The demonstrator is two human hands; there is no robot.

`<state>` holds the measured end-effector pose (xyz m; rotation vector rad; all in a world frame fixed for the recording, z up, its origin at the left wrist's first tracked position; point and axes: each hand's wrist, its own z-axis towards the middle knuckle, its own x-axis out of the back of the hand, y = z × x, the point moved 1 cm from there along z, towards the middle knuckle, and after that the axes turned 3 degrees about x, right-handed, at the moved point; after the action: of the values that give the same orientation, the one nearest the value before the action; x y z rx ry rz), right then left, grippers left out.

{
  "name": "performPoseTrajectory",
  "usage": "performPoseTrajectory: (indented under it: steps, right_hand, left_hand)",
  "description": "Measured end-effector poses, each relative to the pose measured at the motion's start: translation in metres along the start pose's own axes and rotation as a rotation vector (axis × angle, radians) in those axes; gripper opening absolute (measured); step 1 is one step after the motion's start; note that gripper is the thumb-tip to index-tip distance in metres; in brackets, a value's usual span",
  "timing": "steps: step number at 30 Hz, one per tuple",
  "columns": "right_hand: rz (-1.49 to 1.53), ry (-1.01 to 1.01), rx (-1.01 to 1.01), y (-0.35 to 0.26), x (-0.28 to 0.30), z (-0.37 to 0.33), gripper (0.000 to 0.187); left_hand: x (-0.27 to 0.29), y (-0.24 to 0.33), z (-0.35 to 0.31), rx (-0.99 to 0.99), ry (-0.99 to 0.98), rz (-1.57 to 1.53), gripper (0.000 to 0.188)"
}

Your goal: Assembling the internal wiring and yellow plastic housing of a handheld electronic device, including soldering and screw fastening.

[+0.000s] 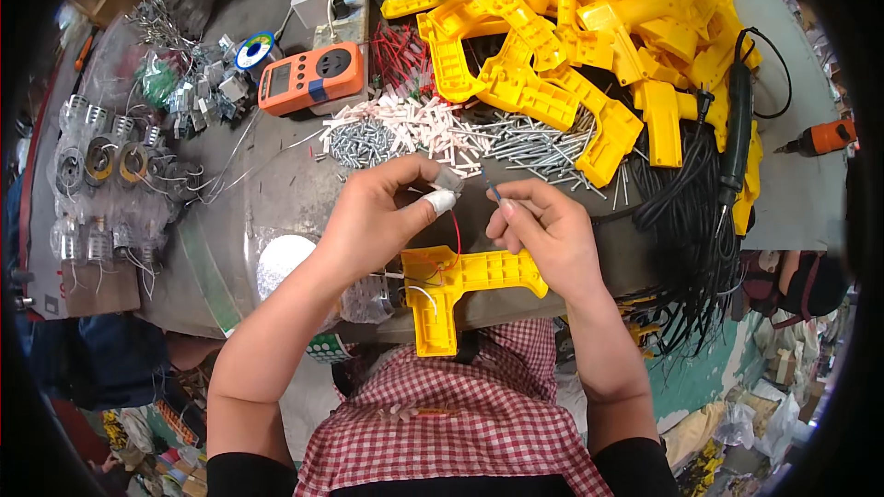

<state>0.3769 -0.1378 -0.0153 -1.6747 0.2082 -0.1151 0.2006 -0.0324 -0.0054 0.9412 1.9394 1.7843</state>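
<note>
In front of me, my left hand [382, 212] pinches a small grey part [448, 180] between thumb and forefinger; its exact kind is unclear. White tape wraps the thumb's tip. A red wire [458, 237] hangs below the pinch towards a yellow pistol-shaped housing half [436, 313], lying hollow side up at the table's near edge. To the right, my right hand [549, 230] is closed on a thin blue wire [494, 191], its end pointing up towards the left hand. Short white and dark wires lie in the housing.
Beyond my hands are piles of pinkish-white sleeves [405, 124], screws [361, 144] and long metal pins [539, 145]. Yellow housings [635, 14] heap at the back right, near black cables [677, 212] and a soldering iron [737, 138]. An orange meter [311, 79] and wrapped coil parts [115, 161] stand left.
</note>
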Motion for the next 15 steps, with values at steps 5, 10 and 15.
performPoseTrajectory:
  steps: [5,10,15]
  right_hand:
    - [-0.102,0.014,0.008,-0.012,-0.011,-0.002,0.014]
    - [-0.184,0.121,0.173,-0.007,-0.016,0.002,0.013]
    - [-0.06,0.202,0.289,0.001,-0.013,0.014,0.013]
  left_hand:
    - [0.0,0.004,-0.002,0.085,-0.095,-0.15,0.027]
    - [-0.008,0.013,-0.011,0.108,-0.155,-0.11,0.032]
    - [-0.008,0.014,-0.012,0.015,-0.097,0.066,0.035]
